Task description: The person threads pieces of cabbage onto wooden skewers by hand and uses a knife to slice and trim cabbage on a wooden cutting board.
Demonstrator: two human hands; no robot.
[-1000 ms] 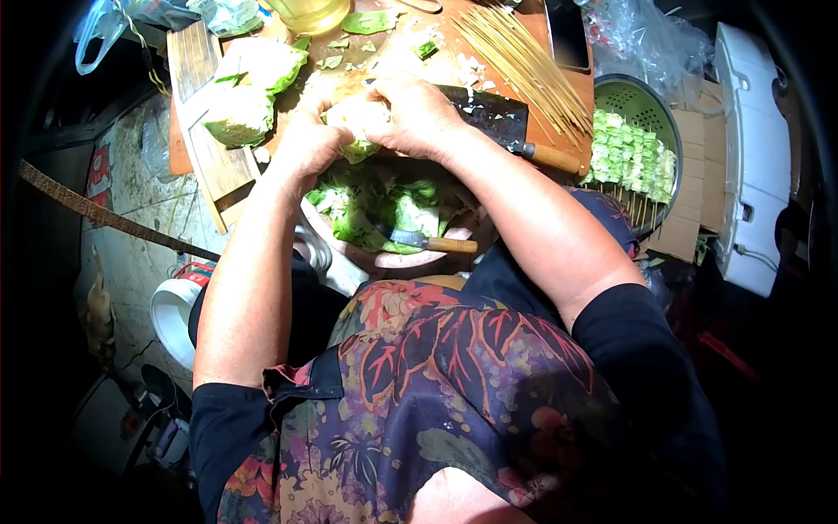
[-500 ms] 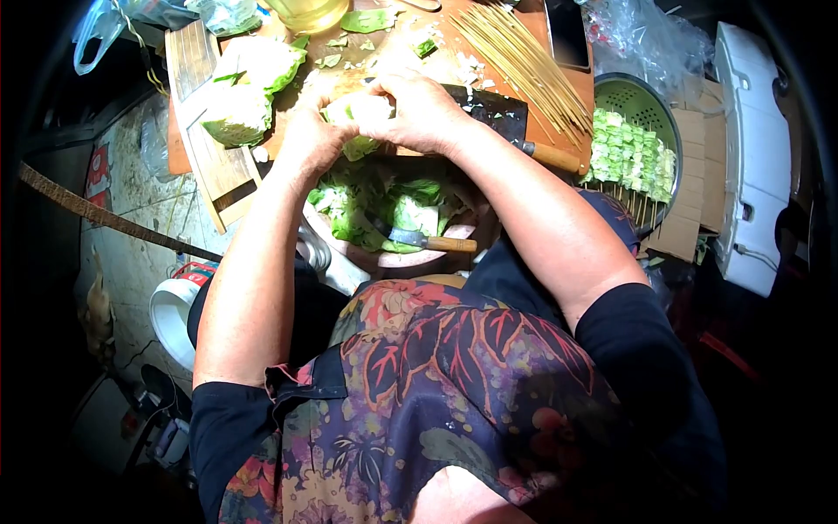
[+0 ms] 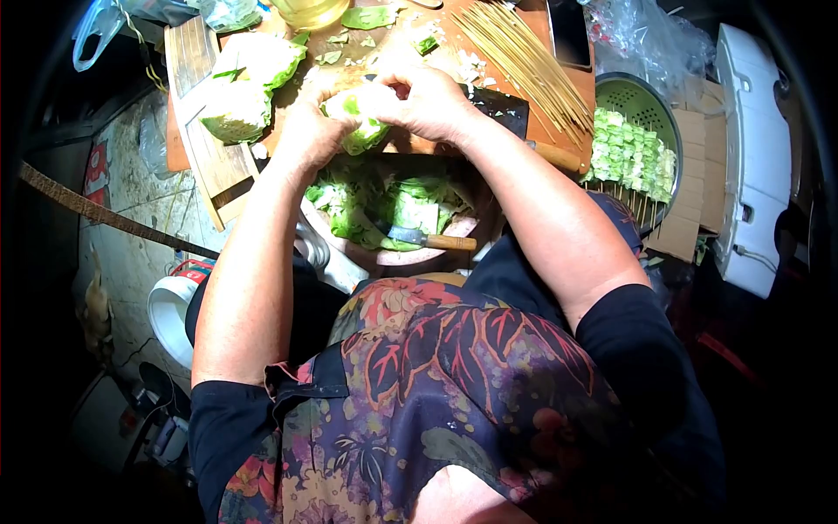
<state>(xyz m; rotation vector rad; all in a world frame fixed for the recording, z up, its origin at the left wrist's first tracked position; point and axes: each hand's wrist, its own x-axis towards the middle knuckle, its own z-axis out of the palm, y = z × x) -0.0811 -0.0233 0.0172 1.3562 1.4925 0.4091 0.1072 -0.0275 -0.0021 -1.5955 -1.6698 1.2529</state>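
Note:
Over the near edge of the board, my left hand (image 3: 316, 127) is closed around a piece of cabbage (image 3: 365, 137), which is pale on top and greener below. From the other side my right hand (image 3: 429, 103) pinches the same piece, its fingers bent at the upper right. Both sets of fingertips are partly hidden. Below the hands sits a basin (image 3: 419, 258) holding cabbage leaves (image 3: 417, 205) and a small knife (image 3: 436, 239) with a wooden handle. A cleaver (image 3: 502, 109) lies on the board beside my right hand, its handle partly behind my forearm.
Larger cabbage chunks (image 3: 240, 113) rest at the board's left, by a wooden rack (image 3: 196, 87). Bamboo skewers (image 3: 524, 70) and a dark phone-like slab (image 3: 569, 33) lie at right. Skewered cabbage (image 3: 630, 157) fills part of a green colander (image 3: 650, 100). A yellowish bowl (image 3: 310, 12) stands at the back.
My right hand has shifted slightly right, its fingers more curled. The cabbage piece has turned and shows more green on its lower side. The left hand keeps its hold.

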